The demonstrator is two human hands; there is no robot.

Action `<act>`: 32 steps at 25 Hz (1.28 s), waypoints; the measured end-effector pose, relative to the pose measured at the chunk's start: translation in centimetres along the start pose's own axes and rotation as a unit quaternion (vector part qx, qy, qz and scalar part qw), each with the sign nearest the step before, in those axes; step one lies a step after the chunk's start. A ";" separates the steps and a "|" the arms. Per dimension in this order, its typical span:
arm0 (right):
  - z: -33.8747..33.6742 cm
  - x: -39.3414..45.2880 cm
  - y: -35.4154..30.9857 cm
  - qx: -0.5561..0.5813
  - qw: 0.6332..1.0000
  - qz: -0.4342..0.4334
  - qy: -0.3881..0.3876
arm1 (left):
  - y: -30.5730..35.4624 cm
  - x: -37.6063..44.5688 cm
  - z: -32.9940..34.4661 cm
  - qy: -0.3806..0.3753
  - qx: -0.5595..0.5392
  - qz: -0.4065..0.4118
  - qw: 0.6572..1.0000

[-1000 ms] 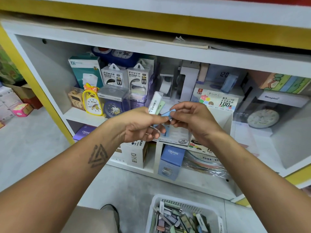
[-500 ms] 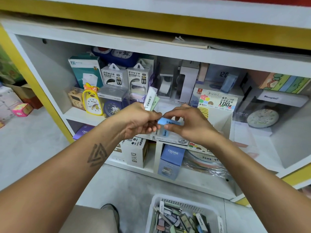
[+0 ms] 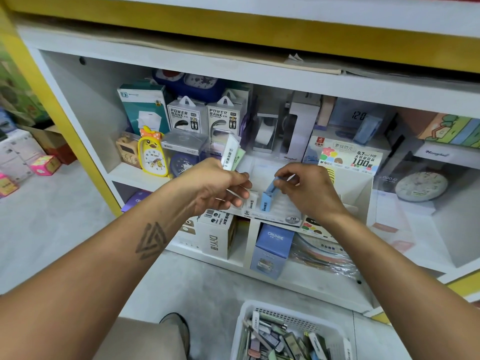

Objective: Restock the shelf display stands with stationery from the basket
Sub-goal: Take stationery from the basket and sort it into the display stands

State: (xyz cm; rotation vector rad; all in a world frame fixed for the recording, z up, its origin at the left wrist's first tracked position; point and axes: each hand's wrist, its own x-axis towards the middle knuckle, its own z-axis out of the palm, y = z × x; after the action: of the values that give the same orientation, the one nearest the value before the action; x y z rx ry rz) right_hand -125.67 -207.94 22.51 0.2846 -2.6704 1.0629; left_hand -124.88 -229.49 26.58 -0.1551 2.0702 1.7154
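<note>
The right hand pinches the top end of a small blue pack between thumb and curled fingers, so the pack hangs down from the fingertips with its lower end inside the white display stand on the shelf. The pack stands nearly upright, slightly tilted, just right of a white pack already sitting in the front row of the stand. The left hand, just left of the stand, grips a white pack and a pale green pack that stick up above the knuckles; its fingers are curled round them, with the fingertips pointing toward the stand's front left corner, close to the white pack there. Whether those fingertips touch the stand cannot be told. Below the stand, on the floor, a white basket holds a heap of mixed packs in grey, green and blue. Left of the stand on the same shelf stands a yellow duck clock, and behind it two power bank boxes.
</note>
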 end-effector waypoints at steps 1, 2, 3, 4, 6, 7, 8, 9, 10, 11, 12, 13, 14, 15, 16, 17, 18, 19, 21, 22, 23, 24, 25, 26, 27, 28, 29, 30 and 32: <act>0.2 0.0 0.0 -0.022 1.000 -0.002 -0.003 | 0.0 0.0 0.0 -0.002 0.002 -0.002 1.000; 0.4 0.0 0.1 -0.036 0.999 -0.004 -0.009 | 0.0 0.0 0.0 -0.005 0.004 -0.004 1.000; 0.4 0.0 0.1 -0.046 0.999 -0.005 -0.015 | -0.1 0.0 0.1 -0.008 0.006 -0.005 1.000; 0.4 -0.1 0.0 -0.052 0.998 -0.008 -0.017 | -0.1 0.0 0.1 -0.011 0.009 -0.006 1.000; 0.4 -0.3 -0.1 -0.059 0.998 -0.024 -0.017 | -0.3 0.0 0.2 -0.016 0.018 -0.008 1.000; 0.3 -0.4 -0.1 -0.060 0.997 -0.032 -0.018 | -0.3 0.0 0.2 -0.018 0.021 -0.009 1.000; 0.3 -0.4 -0.2 -0.056 0.998 -0.033 -0.022 | -0.4 0.0 0.3 -0.020 0.023 -0.010 0.999; 0.3 -0.5 -0.3 -0.048 0.998 -0.031 -0.026 | -0.4 0.0 0.4 -0.021 0.026 -0.011 0.999; 0.3 -0.5 -0.3 -0.040 0.998 -0.028 -0.028 | -0.4 0.0 0.5 -0.022 0.028 -0.012 0.999; 0.4 -0.5 -0.3 -0.033 0.999 -0.026 -0.029 | -0.5 0.0 0.5 -0.023 0.029 -0.014 0.999; 0.5 -0.5 -0.4 -0.027 0.999 -0.026 -0.029 | -0.5 0.0 0.6 -0.025 0.030 -0.015 0.999; 0.5 -0.5 -0.4 -0.028 0.999 -0.028 -0.029 | -0.5 -0.1 0.7 -0.027 0.033 -0.016 0.999; 0.5 -0.5 -0.3 -0.034 0.999 -0.031 -0.030 | -0.5 0.0 0.7 -0.029 0.037 -0.017 0.999; 0.5 -0.5 -0.2 -0.042 0.998 -0.030 -0.034 | -0.5 0.0 0.8 -0.031 0.041 -0.017 0.999; 0.4 -0.4 -0.2 -0.049 0.998 -0.028 -0.040 | -0.5 0.0 0.8 -0.030 0.045 -0.017 0.998; 0.4 -0.5 -0.1 -0.061 0.996 -0.027 -0.057 | -0.5 0.0 0.8 -0.029 0.048 -0.017 0.998; 0.5 -0.5 -0.2 -0.084 0.992 -0.030 -0.085 | -0.6 0.0 0.9 -0.027 0.051 -0.015 0.998; 0.6 -0.5 -0.2 -0.113 0.987 -0.035 -0.113 | -0.6 0.1 0.9 -0.026 0.055 -0.014 0.998; 0.4 -0.4 -0.6 -0.104 0.988 -0.035 -0.113 | -0.7 0.1 1.1 -0.026 0.066 -0.007 0.997; 0.1 -0.3 -1.2 -0.026 0.996 -0.009 -0.089 | -0.7 0.2 1.3 -0.028 0.072 -0.004 0.997; -0.3 -0.2 -1.8 0.101 0.992 0.029 -0.067 | -0.8 0.3 1.5 -0.031 0.078 0.000 0.996; -0.7 0.0 -2.6 0.227 0.970 0.064 -0.059 | -0.8 0.3 1.8 -0.034 0.085 0.003 0.996; -1.0 0.1 -3.2 0.312 0.945 0.073 -0.063 | -0.8 0.3 2.1 -0.038 0.094 0.008 0.995; -1.1 0.1 -3.5 0.343 0.934 0.063 -0.071 | -0.8 0.3 2.5 -0.044 0.104 0.013 0.994; -1.0 0.0 -3.7 0.345 0.934 0.047 -0.080 | -0.8 0.1 2.8 -0.052 0.111 0.016 0.992; -0.9 -0.1 -3.8 0.336 0.938 0.034 -0.082 | -0.7 0.0 3.2 -0.067 0.108 0.016 0.992; -0.9 -0.2 -3.7 0.323 0.943 0.030 -0.079 | -0.6 -0.1 3.4 -0.087 0.089 0.012 0.992; -1.0 -0.2 -3.4 0.310 0.947 0.032 -0.075 | -0.5 -0.2 3.5 -0.111 0.058 0.005 0.992; -1.5 -0.4 -2.8 0.285 0.955 0.043 -0.072 | 0.1 -0.3 3.1 -0.154 -0.011 -0.008 0.988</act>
State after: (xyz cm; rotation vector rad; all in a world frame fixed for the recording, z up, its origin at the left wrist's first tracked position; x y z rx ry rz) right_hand -124.31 -208.82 25.27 0.3616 -2.4483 1.8981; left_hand -123.80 -226.59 26.38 0.0814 1.8197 1.6371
